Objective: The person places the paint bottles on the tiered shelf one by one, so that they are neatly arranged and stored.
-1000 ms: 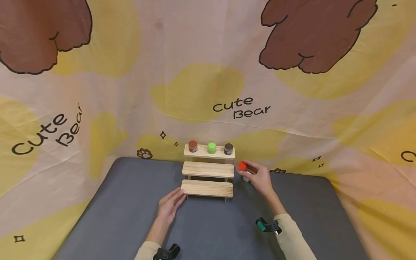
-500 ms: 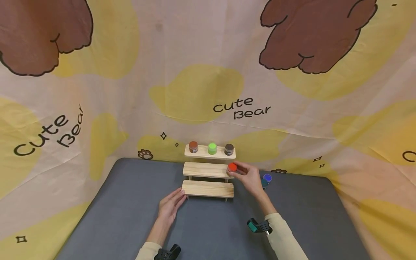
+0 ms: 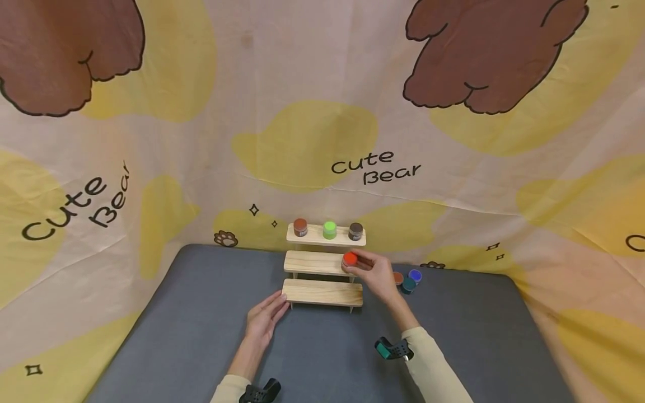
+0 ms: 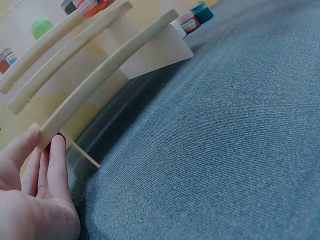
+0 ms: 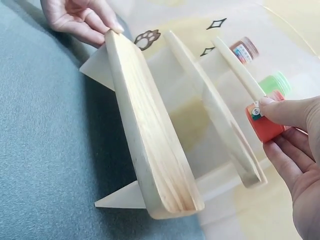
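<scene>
My right hand (image 3: 377,276) pinches a small red paint jar (image 3: 349,259) between thumb and fingers, at the right end of the middle board of a three-step wooden display rack (image 3: 321,292). In the right wrist view the red jar (image 5: 265,120) is tilted, with its label facing out. My left hand (image 3: 261,323) grips the left end of the lowest board, thumb on one side and fingers beneath, as the left wrist view shows at the board's end (image 4: 57,120). On the top board stand a brown jar (image 3: 300,227), a light green jar (image 3: 330,230) and a dark jar (image 3: 355,232).
Right of the rack, partly behind my right hand, a blue-lidded jar (image 3: 415,276), a teal jar (image 3: 408,286) and an orange-brown jar (image 3: 398,278) stand on the grey cloth surface (image 3: 201,336). A printed fabric wall (image 3: 302,145) rises close behind the rack.
My right hand has carried the red jar left from beside the rack to over the middle board, uncovering the jars on the right. My left hand stays at the lowest board.
</scene>
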`<action>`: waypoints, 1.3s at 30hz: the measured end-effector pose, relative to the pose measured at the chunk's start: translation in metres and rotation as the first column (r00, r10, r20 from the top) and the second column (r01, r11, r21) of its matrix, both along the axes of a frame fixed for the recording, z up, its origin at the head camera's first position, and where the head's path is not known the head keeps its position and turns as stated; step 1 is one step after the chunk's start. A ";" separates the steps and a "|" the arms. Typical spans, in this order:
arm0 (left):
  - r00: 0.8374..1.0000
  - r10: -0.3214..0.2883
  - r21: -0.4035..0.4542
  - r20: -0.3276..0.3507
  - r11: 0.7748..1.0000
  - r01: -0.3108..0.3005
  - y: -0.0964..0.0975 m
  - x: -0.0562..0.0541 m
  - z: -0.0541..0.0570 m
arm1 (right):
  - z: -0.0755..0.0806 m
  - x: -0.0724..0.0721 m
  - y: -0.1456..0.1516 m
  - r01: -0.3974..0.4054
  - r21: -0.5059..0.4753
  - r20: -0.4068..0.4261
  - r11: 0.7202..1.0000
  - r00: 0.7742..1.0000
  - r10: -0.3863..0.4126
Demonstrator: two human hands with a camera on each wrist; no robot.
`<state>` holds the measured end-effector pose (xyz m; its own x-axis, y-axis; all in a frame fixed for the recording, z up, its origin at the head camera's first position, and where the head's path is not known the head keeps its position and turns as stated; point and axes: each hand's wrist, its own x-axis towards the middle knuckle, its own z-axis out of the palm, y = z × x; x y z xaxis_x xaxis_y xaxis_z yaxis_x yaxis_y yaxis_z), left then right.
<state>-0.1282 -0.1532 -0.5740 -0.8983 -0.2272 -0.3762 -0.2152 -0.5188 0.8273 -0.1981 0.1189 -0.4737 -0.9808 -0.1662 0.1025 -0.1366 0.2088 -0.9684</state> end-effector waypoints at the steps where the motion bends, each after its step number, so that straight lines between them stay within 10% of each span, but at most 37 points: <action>1: 1.000 -0.001 0.001 -0.005 1.000 0.001 -0.001 0.000 0.000 | -0.004 -0.003 -0.001 0.005 -0.003 0.003 1.000 1.000 -0.005; 39: 1.000 0.026 0.020 -0.005 0.999 -0.025 0.001 0.001 0.001 | 0.004 -0.021 -0.103 -0.195 -0.041 -0.084 0.980 0.978 0.191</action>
